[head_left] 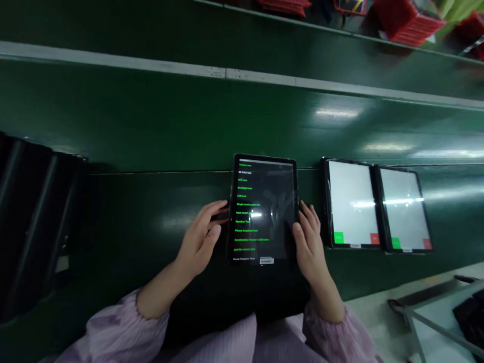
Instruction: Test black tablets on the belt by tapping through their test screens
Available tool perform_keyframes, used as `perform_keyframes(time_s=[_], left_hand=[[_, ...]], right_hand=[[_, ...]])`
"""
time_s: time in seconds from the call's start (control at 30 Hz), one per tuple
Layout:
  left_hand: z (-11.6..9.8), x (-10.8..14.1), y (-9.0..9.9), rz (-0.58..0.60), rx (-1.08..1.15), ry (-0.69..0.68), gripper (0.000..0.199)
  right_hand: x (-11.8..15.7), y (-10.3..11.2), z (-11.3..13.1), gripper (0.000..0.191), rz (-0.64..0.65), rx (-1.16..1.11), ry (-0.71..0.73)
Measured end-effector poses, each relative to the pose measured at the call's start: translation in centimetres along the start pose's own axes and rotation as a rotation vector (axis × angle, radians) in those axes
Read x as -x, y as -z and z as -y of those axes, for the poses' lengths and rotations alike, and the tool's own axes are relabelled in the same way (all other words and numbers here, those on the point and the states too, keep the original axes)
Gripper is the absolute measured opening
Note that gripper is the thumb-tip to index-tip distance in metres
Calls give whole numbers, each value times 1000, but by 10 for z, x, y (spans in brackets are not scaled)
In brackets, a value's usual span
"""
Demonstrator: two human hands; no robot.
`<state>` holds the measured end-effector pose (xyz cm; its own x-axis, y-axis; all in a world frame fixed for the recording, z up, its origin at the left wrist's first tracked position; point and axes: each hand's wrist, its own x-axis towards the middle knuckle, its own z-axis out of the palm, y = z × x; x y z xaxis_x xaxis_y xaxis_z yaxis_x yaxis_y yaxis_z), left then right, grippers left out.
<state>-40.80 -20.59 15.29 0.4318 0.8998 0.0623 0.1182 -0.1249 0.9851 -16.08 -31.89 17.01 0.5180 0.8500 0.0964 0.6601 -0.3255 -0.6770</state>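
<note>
Tablet (272,224) lies between the spread left hand (198,242), just beside it, and the nearer, loosely spread right hand (310,247), thumb at its edge; long axis running forward.

Two tablets (353,201) lie right of the tablet (282,201) between the hands (196,244).

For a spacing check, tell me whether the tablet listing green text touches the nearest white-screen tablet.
Apart: the head view shows a strip of green bench between the text-listing tablet and the nearest white-screen tablet.
</note>
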Motion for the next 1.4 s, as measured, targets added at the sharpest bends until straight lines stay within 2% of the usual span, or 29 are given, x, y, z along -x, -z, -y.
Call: perform_keyframes(time_s=[0.17, 0.3, 0.4, 0.5, 0.57, 0.63, 0.77, 0.87, 0.93, 1.0, 1.07, 1.13, 1.27, 1.4], left_hand=[[-6, -2, 1, -52, 100, 81, 50], [-11, -4, 2, -81, 91, 151, 56], [-11, -4, 0, -66, 69, 148, 56], [-9, -3, -2, -58, 49, 138, 54], [-8, -2, -3, -57, 34, 134, 53], [-7, -2, -3, -56, 28, 136, 53], [-7, -2, -2, -58, 37, 143, 52], [-9, -3, 0, -69, 65, 153, 51], [-9, -4, 1, -71, 75, 166, 51], [-9, -5, 2, -74, 80, 182, 52], [-9, -6, 2, -73, 82, 200, 53], [-8, -6, 3, -74, 72, 209, 53], [-4, -4, 4, -59, 22, 160, 50], [-2, -3, 7, 20, -123, 23, 48]], right_hand=[[0, 6, 12, 62, 117, -274, -109], [2, 14, 17, 57, 177, -408, -152], [1, 14, 22, 65, 134, -354, -155], [-4, 11, 28, 72, 96, -176, -28], [-9, 10, 33, 67, 142, -75, 24], [-13, 10, 36, 63, 189, -21, 14], [-18, 11, 39, 66, 210, -6, -17], [-17, 12, 35, 75, 197, -111, -19], [-16, 13, 29, 85, 192, -233, -82], [-14, 14, 22, 90, 201, -346, -215], [-12, 15, 17, 86, 190, -424, -344], [-10, 15, 15, 81, 183, -479, -390], [-8, 16, 16, 84, 232, -532, -346], [-6, 16, 17, 88, 218, -504, -354]])
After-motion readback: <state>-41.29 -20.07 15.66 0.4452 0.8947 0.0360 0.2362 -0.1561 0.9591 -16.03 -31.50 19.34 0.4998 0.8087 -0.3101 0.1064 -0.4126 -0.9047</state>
